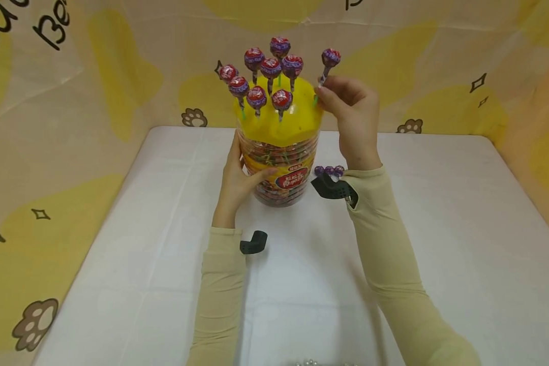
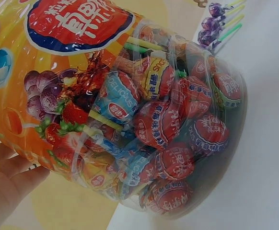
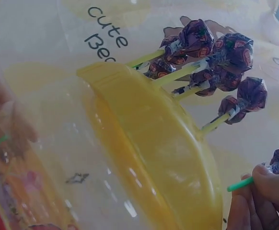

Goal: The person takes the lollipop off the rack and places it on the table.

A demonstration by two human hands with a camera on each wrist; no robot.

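Observation:
A clear plastic candy jar [image 1: 274, 195] with an orange fruit label stands on the table, packed with wrapped lollipops [image 2: 158, 124]. My left hand [image 1: 235, 180] grips its left side, thumb across the front. Several purple-and-red lollipops [image 1: 281, 99] stand upright in the domed yellow lid [image 1: 279, 131], sticks down. At the lid's right edge, my right hand [image 1: 359, 112] pinches another lollipop [image 1: 331, 57] by its stick, head up. In the right wrist view, the tip of that green stick [image 3: 240, 184] points at the lid's side, a small gap away.
Three purple lollipops [image 1: 329, 171] lie side by side on the white tabletop [image 1: 164, 244], just right of the jar. A yellow patterned cloth [image 1: 393, 56] hangs behind and along the sides. Small pearly beads [image 1: 307, 363] show at the table's near edge.

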